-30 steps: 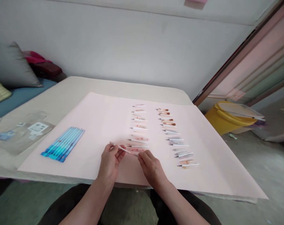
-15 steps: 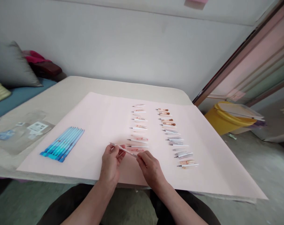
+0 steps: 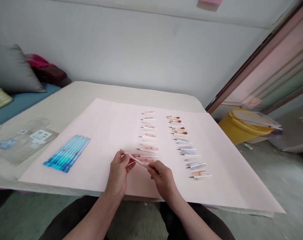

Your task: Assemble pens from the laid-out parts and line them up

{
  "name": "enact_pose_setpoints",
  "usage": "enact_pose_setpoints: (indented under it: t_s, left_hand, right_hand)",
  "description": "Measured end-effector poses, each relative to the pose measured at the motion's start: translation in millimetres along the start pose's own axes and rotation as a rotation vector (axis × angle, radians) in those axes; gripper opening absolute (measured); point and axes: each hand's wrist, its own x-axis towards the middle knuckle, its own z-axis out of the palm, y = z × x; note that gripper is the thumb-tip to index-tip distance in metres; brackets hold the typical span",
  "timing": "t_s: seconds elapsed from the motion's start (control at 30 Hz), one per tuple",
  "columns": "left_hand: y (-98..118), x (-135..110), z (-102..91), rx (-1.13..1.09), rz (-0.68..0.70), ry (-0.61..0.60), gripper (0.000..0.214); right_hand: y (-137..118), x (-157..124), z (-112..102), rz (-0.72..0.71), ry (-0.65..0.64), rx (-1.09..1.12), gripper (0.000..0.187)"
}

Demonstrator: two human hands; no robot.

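Note:
A slim, pale pinkish-white pen (image 3: 139,161) slants between my hands above the pink sheet. My left hand (image 3: 118,173) pinches it near its upper left end, with thumb and fingers around the barrel. At the lower right end, my right hand (image 3: 163,176) is closed on the pen, and its fingers cover that tip. Just beyond the hands runs a column of pen parts, with white refills (image 3: 148,156) with dark tips beside pinkish barrels (image 3: 149,146). A second column to the right holds more refills and barrels (image 3: 200,173), several with brown bear-like tops (image 3: 182,132).
Several blue pens (image 3: 68,153) lie side by side at the left of the pink sheet (image 3: 111,123). Clear plastic packaging (image 3: 21,146) rests on the pale table cover left of them. A yellow bin (image 3: 231,126) stands on the floor at right; a grey cushion (image 3: 14,70) is at left.
The pen and both hands have shifted slightly; the pen's left end is a little higher and its right end slightly farther right. The laid-out parts have stayed in place.

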Motion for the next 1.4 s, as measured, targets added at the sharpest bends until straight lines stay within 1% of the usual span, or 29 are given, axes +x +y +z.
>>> enact_pose_setpoints:
  t_s: [0.07, 0.13, 0.2, 0.27, 0.4, 0.53, 0.6, 0.7, 0.83, 0.9, 0.97, 1.07, 1.13, 1.2, 1.23, 1.3, 1.4]
  left_hand:
    - [1.6, 0.5, 0.0, 0.005, 0.003, -0.028, 0.023]
    - [3.3, 1.0, 0.2, 0.000, 0.010, -0.053, 0.023]
    - [4.7, 1.3, 0.2, -0.007, 0.013, -0.062, 0.023]
    - [5.9, 1.3, 0.0, -0.011, 0.005, -0.056, 0.023]
    - [9.1, -1.5, 1.6, -0.014, -0.011, -0.038, 0.023]
    - [12.8, -6.3, 10.2, -0.014, -0.006, -0.024, 0.023]
    - [14.1, -6.5, 16.2, -0.004, 0.026, -0.010, 0.024]
    - [15.7, -0.7, 23.6, -0.001, 0.070, 0.004, 0.024]
    - [17.0, 15.5, 27.0, -0.019, -0.008, -0.039, 0.024]
    - [15.9, 22.8, 26.6, -0.033, -0.044, -0.056, 0.021]
    - [13.3, 27.0, 25.6, -0.063, -0.065, -0.078, 0.018]
    - [8.3, 26.9, 23.7, -0.123, -0.120, -0.140, 0.015]
    - [6.5, 25.0, 22.4, -0.152, -0.157, -0.154, 0.013]
    - [6.4, 23.8, 21.2, -0.167, -0.170, -0.113, 0.010]
    - [6.8, 23.8, 20.7, -0.169, -0.164, -0.081, 0.009]
    - [7.7, 24.6, 19.8, -0.158, -0.125, -0.033, 0.010]
    - [7.5, 26.5, 18.8, -0.142, -0.057, 0.003, 0.013]
  right_hand:
    - [0.7, 1.7, -0.4, 0.111, -0.041, 0.128, 0.012]
    - [1.2, 3.1, -0.3, 0.211, -0.111, 0.252, 0.014]
    - [0.9, 3.9, 0.7, 0.266, -0.160, 0.339, 0.017]
    - [-0.3, 4.1, 2.7, 0.265, -0.141, 0.371, 0.020]
    - [-2.7, 4.1, 5.8, 0.239, -0.049, 0.377, 0.017]
    - [-1.6, 5.0, 4.1, 0.250, 0.029, 0.374, 0.016]
    - [-0.6, 5.6, 2.5, 0.231, 0.048, 0.378, 0.017]
    - [-0.6, 7.5, 0.5, 0.202, 0.063, 0.378, 0.018]
    - [-4.8, 13.1, -3.4, 0.208, 0.097, 0.443, 0.023]
    - [-7.5, 15.8, -6.6, 0.241, 0.074, 0.542, 0.026]
    - [-9.1, 17.5, -9.8, 0.272, -0.002, 0.688, 0.028]
    - [-8.7, 18.7, -12.2, 0.275, -0.107, 0.899, 0.028]
    - [-7.2, 19.6, -11.6, 0.277, -0.118, 0.964, 0.031]
    - [-5.5, 20.5, -9.1, 0.288, -0.097, 0.940, 0.032]
    - [-4.9, 20.7, -7.1, 0.290, -0.075, 0.889, 0.030]
    - [-4.3, 20.1, -1.8, 0.268, 0.007, 0.719, 0.026]
    - [-4.8, 16.1, 7.6, 0.212, 0.147, 0.416, 0.023]
